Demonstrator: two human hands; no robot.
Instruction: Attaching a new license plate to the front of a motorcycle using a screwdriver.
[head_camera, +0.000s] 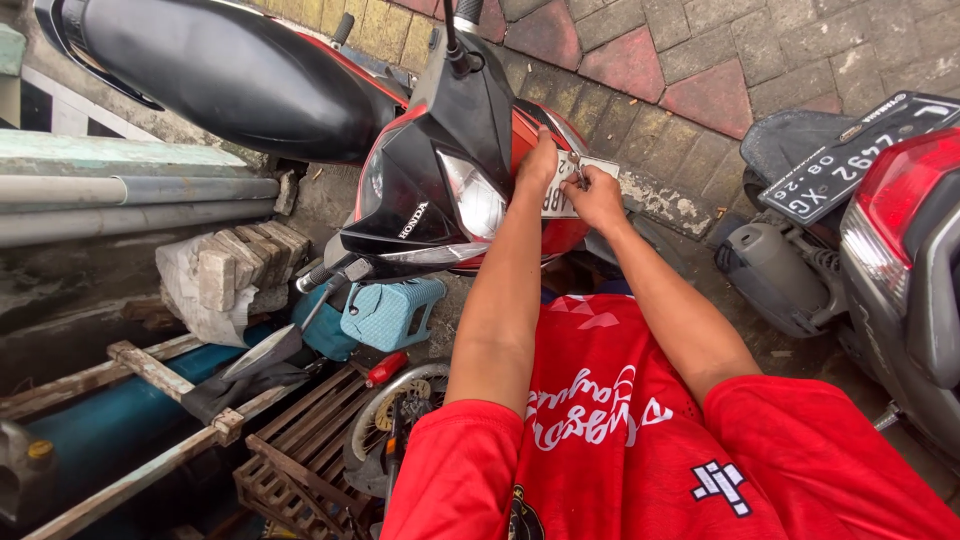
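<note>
A red and black motorbike (440, 190) stands in front of me, its front facing me. A white number plate (562, 185) sits on its red front panel. My left hand (537, 168) presses against the plate's left side and holds it. My right hand (596, 195) pinches a small metal tool or fastener (578, 172) at the plate's upper middle. Both arms reach forward from my red shirt (600, 420).
A second motorbike's tail (880, 220) with a black number plate stands at the right. Grey pipes (140, 205), stacked paving blocks (230, 270), a teal plastic stool (390, 312), wooden slats (300, 450) and a wheel (395, 415) lie at the left and below. Brick paving (700, 60) lies beyond.
</note>
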